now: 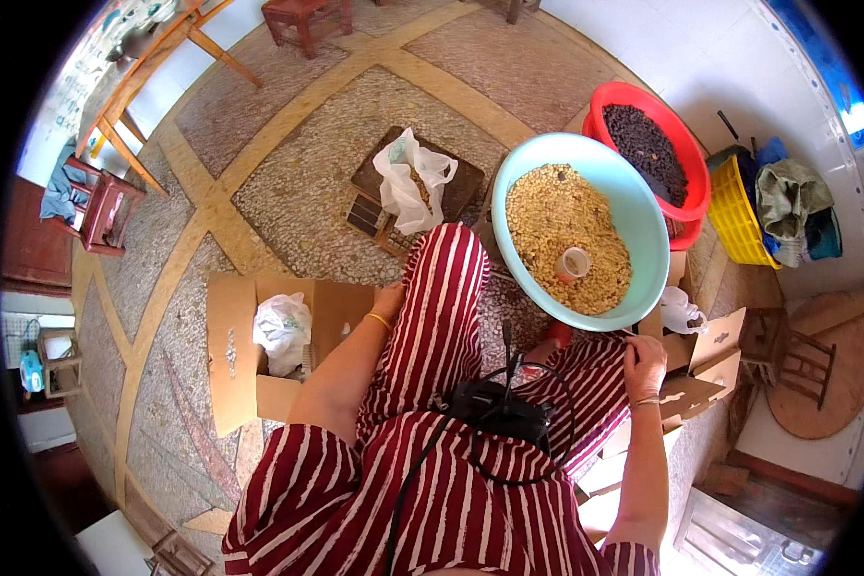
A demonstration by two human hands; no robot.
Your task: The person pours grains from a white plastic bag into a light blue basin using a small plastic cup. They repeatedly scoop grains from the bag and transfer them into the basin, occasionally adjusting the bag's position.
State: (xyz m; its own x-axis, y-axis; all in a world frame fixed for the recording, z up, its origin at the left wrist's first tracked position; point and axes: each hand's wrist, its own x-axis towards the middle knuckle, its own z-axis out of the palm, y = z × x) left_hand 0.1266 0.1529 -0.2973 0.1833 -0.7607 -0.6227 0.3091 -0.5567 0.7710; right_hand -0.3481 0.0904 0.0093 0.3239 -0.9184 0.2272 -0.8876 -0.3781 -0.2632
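My left hand [389,300] is beside my left knee, a yellow band round its wrist; the knee hides its fingers. By my right knee, my right hand [646,363] has curled fingers, and what they hold, if anything, is hidden. Just beyond it stands a pale blue basin [646,293] with a wide layer of yellowish kernels or beans [562,226]. A small clear cup [573,263] sits among them. In front of my knees, a white plastic bag [415,187] stands open on a dark flat platform [466,182], with something yellowish inside.
An open cardboard box [232,350] holding a white bag [282,331] stands left of me; another box [715,360] is at the right. Behind the basin are a red basin [696,154] of dark pieces and a yellow crate [736,216]. A black device [499,413] with cables lies on my lap.
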